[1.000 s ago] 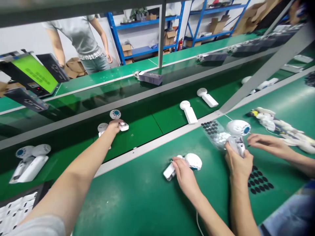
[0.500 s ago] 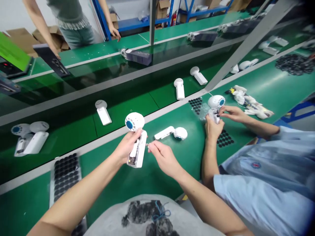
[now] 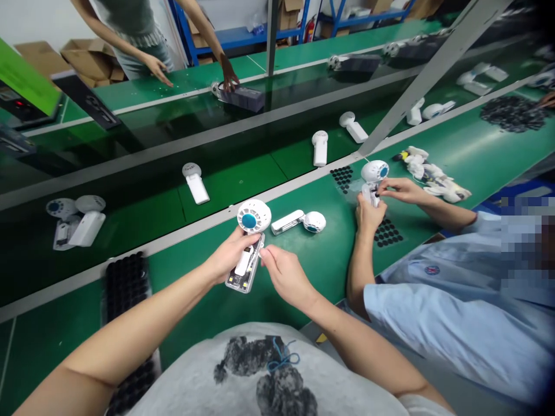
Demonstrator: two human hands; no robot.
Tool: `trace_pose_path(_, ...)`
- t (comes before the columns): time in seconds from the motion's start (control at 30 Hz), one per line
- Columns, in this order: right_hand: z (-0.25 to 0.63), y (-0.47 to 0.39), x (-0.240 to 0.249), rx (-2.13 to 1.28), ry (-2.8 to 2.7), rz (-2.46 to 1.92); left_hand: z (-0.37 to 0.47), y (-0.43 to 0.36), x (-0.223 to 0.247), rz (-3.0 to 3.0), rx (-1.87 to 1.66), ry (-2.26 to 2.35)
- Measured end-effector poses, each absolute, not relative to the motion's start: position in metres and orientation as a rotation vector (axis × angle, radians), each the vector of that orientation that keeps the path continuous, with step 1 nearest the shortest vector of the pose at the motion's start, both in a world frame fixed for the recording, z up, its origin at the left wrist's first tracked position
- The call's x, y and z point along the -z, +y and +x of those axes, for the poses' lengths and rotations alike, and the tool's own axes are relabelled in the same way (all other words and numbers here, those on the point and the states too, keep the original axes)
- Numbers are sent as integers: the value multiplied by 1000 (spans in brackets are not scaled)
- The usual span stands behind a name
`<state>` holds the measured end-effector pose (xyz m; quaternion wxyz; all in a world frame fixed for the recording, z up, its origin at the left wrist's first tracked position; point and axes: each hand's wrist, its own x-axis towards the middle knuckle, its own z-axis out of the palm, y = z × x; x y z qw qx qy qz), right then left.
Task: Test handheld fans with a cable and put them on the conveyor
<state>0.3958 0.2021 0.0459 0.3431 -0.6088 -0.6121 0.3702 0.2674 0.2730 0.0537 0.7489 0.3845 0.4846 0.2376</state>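
Observation:
My left hand (image 3: 228, 256) holds a white handheld fan (image 3: 254, 216) with a round head and a blue centre. Its handle faces up, showing a clear-edged inside with a circuit board and a white part. At the handle's right edge, the fingers of my right hand (image 3: 284, 274) are pinched together; what they grip, if anything, is too small to make out. Just beyond my right hand, a second white fan (image 3: 314, 222) lies on the green table (image 3: 321, 254).
A sheet of black round pads (image 3: 125, 289) lies left, partly under my left forearm. A co-worker's hands (image 3: 370, 214) work on another fan at right. White fans (image 3: 197, 188) lie on the belt (image 3: 243, 179). A metal post (image 3: 416, 81) rises at right.
The fan in my left hand has turned so its handle's inside faces up more. Across the belt, another person's hand has reached onto a dark box. Belt fans at left appear shifted right and up.

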Motion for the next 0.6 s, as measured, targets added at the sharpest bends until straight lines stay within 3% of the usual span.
trace_pose_path(0.3,395,200,-37,-976,-1650,-1628,261,275,-45,887,-522,1106)
trace_pose_path(0.6,435,214,19,-990,-1444,-1804,252,324,20,1038,-618,1425)
